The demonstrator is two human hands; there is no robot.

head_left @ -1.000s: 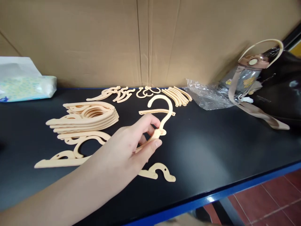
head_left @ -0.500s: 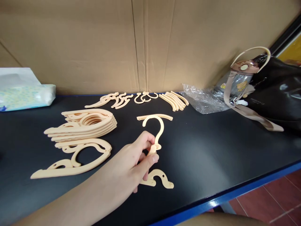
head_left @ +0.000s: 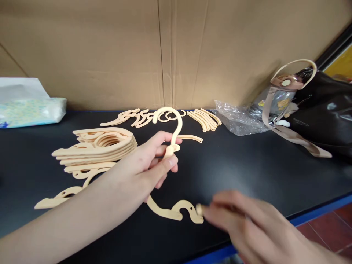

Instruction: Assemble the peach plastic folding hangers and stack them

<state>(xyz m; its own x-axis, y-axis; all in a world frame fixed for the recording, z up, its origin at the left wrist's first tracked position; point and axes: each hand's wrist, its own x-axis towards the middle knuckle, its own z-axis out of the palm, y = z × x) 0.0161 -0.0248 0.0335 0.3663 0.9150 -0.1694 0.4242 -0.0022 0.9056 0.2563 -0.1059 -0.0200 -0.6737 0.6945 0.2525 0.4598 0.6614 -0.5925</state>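
Observation:
My left hand (head_left: 158,159) is closed around the base of a cream plastic hanger hook (head_left: 178,123), its open curve standing upright above the fingers. A short cream part just below the hook's collar is mostly covered by the fingers. Below this hand, a curved hanger arm (head_left: 164,212) lies on the black table with a smaller hooked end (head_left: 189,207). My right hand (head_left: 247,223), blurred by motion, is at the lower right with its fingers pinched. At its fingertips shows a small cream piece (head_left: 199,209), close beside the hooked end; its shape is unclear.
Folded cream hangers (head_left: 96,150) are stacked at the left. Loose hanger arms (head_left: 121,118), several hooks and slim bars (head_left: 205,119) line the back, with one bar (head_left: 189,138) nearer. A tissue pack (head_left: 33,110), clear plastic bag (head_left: 236,119), bottle (head_left: 283,99) and black bag (head_left: 324,113) stand around.
My left hand has raised the hook and shifted it slightly left, uncovering more of the hanger arm below. My right hand has come into view from the lower right.

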